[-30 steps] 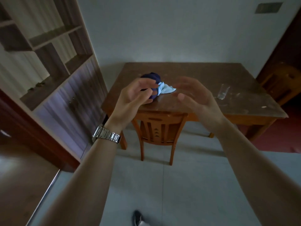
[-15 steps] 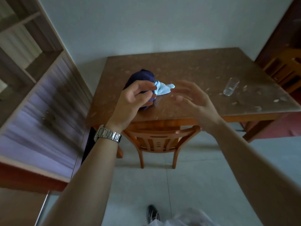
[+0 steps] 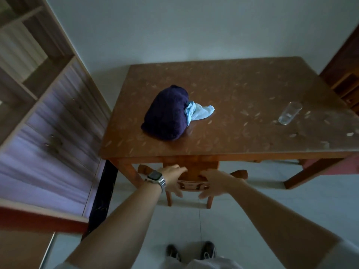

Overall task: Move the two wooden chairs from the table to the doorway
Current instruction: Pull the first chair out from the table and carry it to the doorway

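A wooden chair (image 3: 239, 174) is pushed under the near edge of the brown wooden table (image 3: 242, 90); only its curved top rail and back legs show. My left hand (image 3: 172, 179), with a metal watch on the wrist, lies over the left half of the rail, fingers on top and thumb on the near side. My right hand (image 3: 213, 182) clasps the right half the same way. A second wooden chair (image 3: 347, 84) stands at the table's far right, cut off by the frame edge.
On the table lie a dark blue cloth bundle (image 3: 167, 115), a light blue cloth (image 3: 199, 111) and an upright clear glass (image 3: 289, 113). A shelf and cabinet unit (image 3: 50, 117) lines the left wall. My shoes (image 3: 207, 250) stand on the pale tiled floor.
I have stepped closer to the table. Both hands dropped from above the tabletop to the chair's top rail and closed around it.
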`<state>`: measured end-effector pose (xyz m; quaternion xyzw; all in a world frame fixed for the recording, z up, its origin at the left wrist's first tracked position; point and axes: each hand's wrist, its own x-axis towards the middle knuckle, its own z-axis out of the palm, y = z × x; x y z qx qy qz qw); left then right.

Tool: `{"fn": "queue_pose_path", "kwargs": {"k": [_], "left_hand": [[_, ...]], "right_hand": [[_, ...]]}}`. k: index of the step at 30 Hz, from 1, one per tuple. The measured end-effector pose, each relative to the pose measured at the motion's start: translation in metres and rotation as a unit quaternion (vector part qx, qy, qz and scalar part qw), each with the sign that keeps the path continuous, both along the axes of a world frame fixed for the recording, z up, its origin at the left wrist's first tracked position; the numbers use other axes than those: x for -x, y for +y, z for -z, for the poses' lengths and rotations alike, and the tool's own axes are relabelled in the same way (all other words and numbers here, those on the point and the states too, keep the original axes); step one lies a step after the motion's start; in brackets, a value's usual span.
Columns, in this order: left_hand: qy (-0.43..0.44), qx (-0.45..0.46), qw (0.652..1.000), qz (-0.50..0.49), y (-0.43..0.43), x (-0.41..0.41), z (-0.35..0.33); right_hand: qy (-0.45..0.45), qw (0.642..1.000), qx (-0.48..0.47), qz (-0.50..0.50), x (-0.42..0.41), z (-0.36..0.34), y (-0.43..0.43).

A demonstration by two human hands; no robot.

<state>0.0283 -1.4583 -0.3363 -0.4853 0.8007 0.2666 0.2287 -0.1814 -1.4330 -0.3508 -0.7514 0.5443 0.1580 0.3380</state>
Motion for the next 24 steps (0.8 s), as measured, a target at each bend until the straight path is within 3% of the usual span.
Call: {"fn": "queue_pose_path", "kwargs": {"k": [4,9,17,24], "left_hand": [[-0.027,0.050,0.998,0.023,-0.009,-0.006,0.026],[-0.039,0.041,0.998,0.024,-0.017,-0.015,0.035],[0.006,0.007,1.000,0.029,-0.029,-0.012,0.038],[0.022,0.039,0.998,0.045,-0.045,-0.011,0.019]], "right_hand": [[0.037,0.998,0.050,0.006,-0.006,0.020,-0.010],[0.078,0.995,0.065,0.018,-0.012,0.035,-0.012],[0.057,0.991,0.097,0.075,-0.011,0.044,-0.015],[0.050,0.987,0.146,0.049,-0.010,0.024,-0.028]]}}
